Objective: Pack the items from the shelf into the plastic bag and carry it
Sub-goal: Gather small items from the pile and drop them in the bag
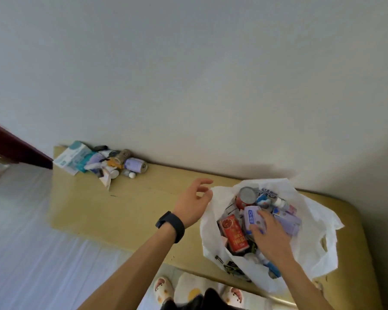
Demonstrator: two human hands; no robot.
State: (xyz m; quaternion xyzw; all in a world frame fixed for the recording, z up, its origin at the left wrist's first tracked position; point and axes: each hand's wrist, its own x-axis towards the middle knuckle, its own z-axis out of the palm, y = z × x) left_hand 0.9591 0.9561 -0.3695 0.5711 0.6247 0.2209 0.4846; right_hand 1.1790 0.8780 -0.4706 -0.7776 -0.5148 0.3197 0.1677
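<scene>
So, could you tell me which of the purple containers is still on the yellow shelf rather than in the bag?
The purple cylindrical can lying on its side in the left pile; the other purple boxes sit inside the white plastic bag.

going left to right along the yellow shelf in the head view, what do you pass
pile of small items → purple can → left hand → white plastic bag, with the right hand inside it

A yellowish shelf (130, 211) runs along the white wall. At its far left end lies a small heap (103, 163) of packets, tubes and bottles, with a lilac can (134, 164) on its side at the heap's right edge. Near the right end sits a white plastic bag (305, 238), open and full of cans and boxes.
</scene>
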